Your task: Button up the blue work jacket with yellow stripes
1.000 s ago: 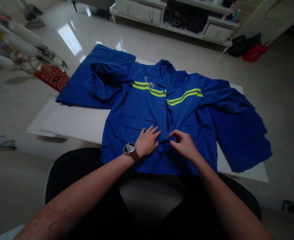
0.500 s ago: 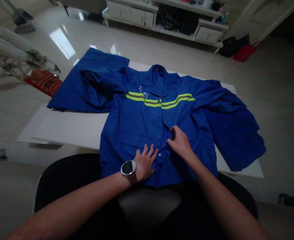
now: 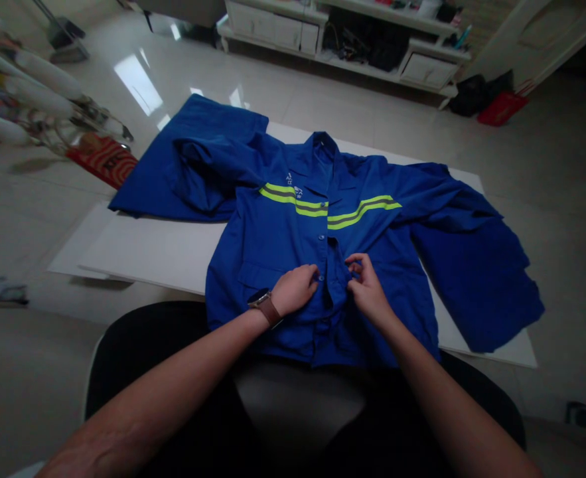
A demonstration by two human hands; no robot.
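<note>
A blue work jacket (image 3: pixel 273 232) lies front up, collar away from me, with yellow-and-grey reflective stripes across the chest. My left hand (image 3: pixel 296 289), a watch on its wrist, is closed on the button-side front edge beside a button (image 3: pixel 321 278). On the opposite side of the opening, my right hand (image 3: pixel 368 287) pinches the other front edge between thumb and fingers. Between the hands the two edges stand apart. Higher up, another button (image 3: pixel 321 237) shows on the front strip. The left fingertips are partly hidden.
Under the jacket is a white board or low table (image 3: pixel 148 252). More blue cloth (image 3: pixel 492 285) lies beneath both sleeves. Beyond the tiled floor stands a white cabinet (image 3: pixel 273 30), with a red bag (image 3: pixel 502 108) to its right. A red patterned item (image 3: pixel 106 159) is at left.
My left hand has gone from lying spread flat on the lower front to closing on the edge higher up. My right hand still holds its edge, and the opening has widened.
</note>
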